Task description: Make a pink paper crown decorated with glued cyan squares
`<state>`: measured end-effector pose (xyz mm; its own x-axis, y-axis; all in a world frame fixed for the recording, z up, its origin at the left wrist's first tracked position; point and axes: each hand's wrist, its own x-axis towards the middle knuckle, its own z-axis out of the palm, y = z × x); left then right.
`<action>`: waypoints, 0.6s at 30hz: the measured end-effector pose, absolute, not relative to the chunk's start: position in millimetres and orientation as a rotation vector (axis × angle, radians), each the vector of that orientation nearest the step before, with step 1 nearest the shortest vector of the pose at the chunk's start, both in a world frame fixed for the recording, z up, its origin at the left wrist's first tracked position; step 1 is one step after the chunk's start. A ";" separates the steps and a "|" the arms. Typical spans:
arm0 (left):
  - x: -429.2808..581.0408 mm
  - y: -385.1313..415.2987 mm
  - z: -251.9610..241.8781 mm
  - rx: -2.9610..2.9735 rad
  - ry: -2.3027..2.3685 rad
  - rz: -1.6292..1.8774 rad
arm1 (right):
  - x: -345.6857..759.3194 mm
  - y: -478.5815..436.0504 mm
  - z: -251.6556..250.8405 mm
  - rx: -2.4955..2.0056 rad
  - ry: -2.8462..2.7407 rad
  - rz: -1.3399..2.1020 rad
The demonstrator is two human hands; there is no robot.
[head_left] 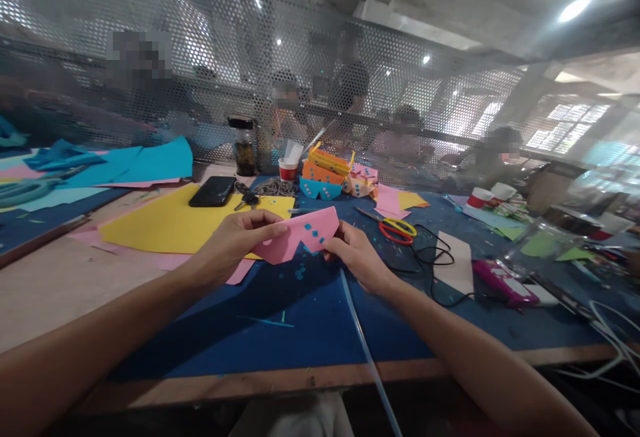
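Both my hands hold a folded pink paper piece [300, 234] with small blue squares stuck on it, just above the blue table mat [310, 317]. My left hand [240, 240] grips its left end, fingers closed over the top edge. My right hand [353, 250] pinches its right lower edge. Tiny blue paper bits [300, 272] lie on the mat right under the piece. A thin pale tube [363, 344] runs from under my right hand toward me.
A yellow sheet [170, 224] over pink paper lies at the left, with a black phone [213, 191] and keys [246, 197] behind. Finished paper crafts [327, 174], a red-and-white cup [288, 169], a jar [245, 147], scissors [395, 227], black cable [435, 257] and a pink device [503, 282] lie beyond. People sit behind a mesh screen [400, 90].
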<state>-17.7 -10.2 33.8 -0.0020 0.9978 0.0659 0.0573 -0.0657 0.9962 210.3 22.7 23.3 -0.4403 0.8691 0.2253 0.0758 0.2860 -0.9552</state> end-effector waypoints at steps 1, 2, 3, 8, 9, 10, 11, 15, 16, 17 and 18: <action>-17.8 -10.1 33.6 1.302 1.228 1.231 | 210.2 22.7 23.4 -0.862 -1.749 1.237; -17.8 -10.1 33.4 1.304 1.231 1.232 | 210.2 22.7 23.5 -0.866 -1.749 1.235; -17.8 -10.0 33.3 1.304 1.231 1.233 | 210.1 22.7 23.5 -0.871 -1.749 1.233; -17.4 -10.9 33.4 1.289 1.200 1.244 | 209.9 22.8 22.8 -0.880 -1.755 1.216; -17.4 -11.1 33.4 1.286 1.196 1.244 | 209.8 22.8 22.7 -0.880 -1.755 1.215; -17.3 -11.2 33.4 1.283 1.194 1.244 | 209.7 22.9 22.7 -0.880 -1.754 1.214; -17.3 -11.3 33.3 1.280 1.191 1.244 | 209.7 22.9 22.7 -0.881 -1.753 1.214; -17.5 -10.6 32.6 1.270 1.183 1.241 | 210.0 23.1 23.6 -0.890 -1.757 1.215; -17.7 -10.3 32.5 1.271 1.184 1.241 | 210.2 23.0 23.8 -0.894 -1.761 1.212; -17.8 -10.1 32.4 1.274 1.187 1.242 | 210.3 22.9 24.1 -0.897 -1.764 1.211; -18.0 -10.0 32.4 1.278 1.189 1.241 | 210.3 22.7 24.4 -0.898 -1.767 1.211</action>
